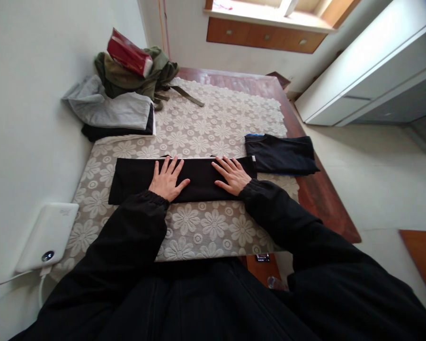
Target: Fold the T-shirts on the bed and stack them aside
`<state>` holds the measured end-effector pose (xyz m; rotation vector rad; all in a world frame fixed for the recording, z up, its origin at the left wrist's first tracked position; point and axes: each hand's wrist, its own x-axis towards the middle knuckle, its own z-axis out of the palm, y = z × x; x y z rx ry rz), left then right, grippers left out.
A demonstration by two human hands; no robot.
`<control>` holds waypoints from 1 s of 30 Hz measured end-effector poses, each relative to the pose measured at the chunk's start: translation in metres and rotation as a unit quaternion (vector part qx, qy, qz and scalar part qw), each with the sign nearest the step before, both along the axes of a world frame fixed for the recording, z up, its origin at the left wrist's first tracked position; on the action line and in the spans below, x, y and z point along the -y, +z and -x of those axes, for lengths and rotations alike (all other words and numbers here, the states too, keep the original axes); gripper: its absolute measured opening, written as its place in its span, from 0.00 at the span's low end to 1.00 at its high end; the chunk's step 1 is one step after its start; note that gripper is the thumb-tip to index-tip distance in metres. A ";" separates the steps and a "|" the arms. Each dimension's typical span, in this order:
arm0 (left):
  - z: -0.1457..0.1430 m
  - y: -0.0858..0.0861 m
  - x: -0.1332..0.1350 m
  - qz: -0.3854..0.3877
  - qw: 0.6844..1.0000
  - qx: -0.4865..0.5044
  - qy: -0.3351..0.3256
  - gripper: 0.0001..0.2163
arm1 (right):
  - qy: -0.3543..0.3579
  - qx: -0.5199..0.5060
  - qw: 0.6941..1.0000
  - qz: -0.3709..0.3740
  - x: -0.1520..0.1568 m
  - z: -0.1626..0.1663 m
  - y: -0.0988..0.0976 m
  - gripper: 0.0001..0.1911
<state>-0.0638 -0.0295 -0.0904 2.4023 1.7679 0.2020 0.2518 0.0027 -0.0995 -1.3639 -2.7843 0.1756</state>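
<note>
A black garment point(199, 182), folded into a long flat strip with a thin white line along its far edge, lies crosswise on the table in front of me. My left hand point(167, 179) rests flat on it left of the middle, fingers spread. Toward its right end my right hand point(232, 176) also lies palm down, fingers stretched out. Neither hand grips the cloth. A small white tag point(253, 159) shows at the far right corner. Just beyond that end sits a second folded dark garment point(282, 154) with a bit of blue at its edge.
A flower-patterned lace cloth point(215, 225) covers most of the wooden table point(326, 199). At the back left, a grey garment point(117, 111) tops a pile beside a green backpack point(156, 71) bearing a red packet point(128, 52). A white power bank point(51, 234) with cables is at the near left.
</note>
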 end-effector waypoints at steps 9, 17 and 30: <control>0.001 -0.001 0.000 -0.004 1.000 0.000 -0.005 0.35 | -0.008 0.001 1.000 -0.002 0.002 0.002 0.003 0.38; 0.000 0.000 0.001 0.001 1.000 -0.018 -0.005 0.35 | -0.005 0.008 1.000 -0.001 0.001 0.001 0.000 0.38; 0.000 -0.004 0.001 -0.008 1.000 0.002 -0.004 0.35 | -0.004 -0.003 1.000 -0.003 0.001 0.001 -0.001 0.38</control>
